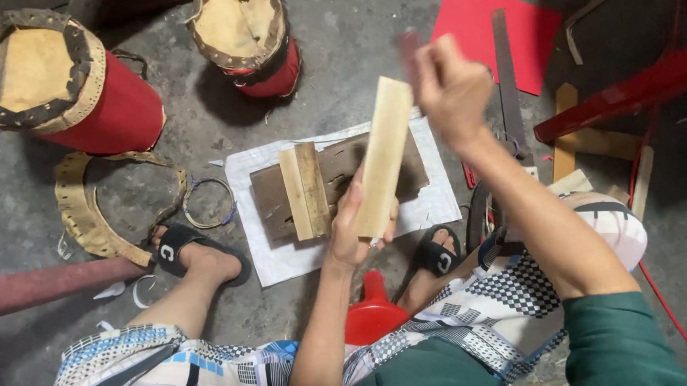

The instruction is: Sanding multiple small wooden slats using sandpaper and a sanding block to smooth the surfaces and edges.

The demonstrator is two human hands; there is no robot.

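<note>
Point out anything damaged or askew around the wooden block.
The dark wooden block on the white sheet looks gouged and cracked. The loose perforated leather strip lies curled on the floor, off the drums.

Soft, even light is falling from above onto the grey concrete floor point(351, 49), leaving the scene moderately bright without glare. Dark, diffuse shadows are pooling beneath the two red cylindrical drums with tan hide tops point(59, 83) and along the upper right corner. The raised right hand point(452, 87) is smearing with motion blur, and whatever it is gripping is too blurred to make out. The pale wooden slat point(385, 155) in the left hand point(353, 224) is staying fairly sharp. Fine detail is looking soft and compressed throughout.
</note>
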